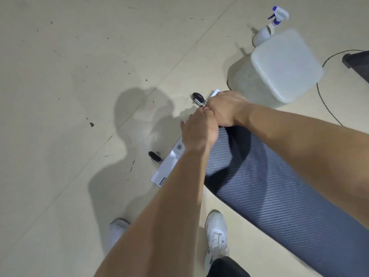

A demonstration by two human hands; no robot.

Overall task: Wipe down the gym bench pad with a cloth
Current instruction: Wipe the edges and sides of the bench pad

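Here, both my hands meet at the far end of the bench pad.

The grey-blue ribbed pad runs from the lower right up to the middle of the view, and my left hand and right hand touch each other over its end edge. Their fingers curl down and away from me, so I cannot tell what they clamp on, if anything. Just beyond lies the bench's white base bar with black wheels on the pale floor. Farther off stand a white bin and a spray bottle. My white shoes are beside the pad.
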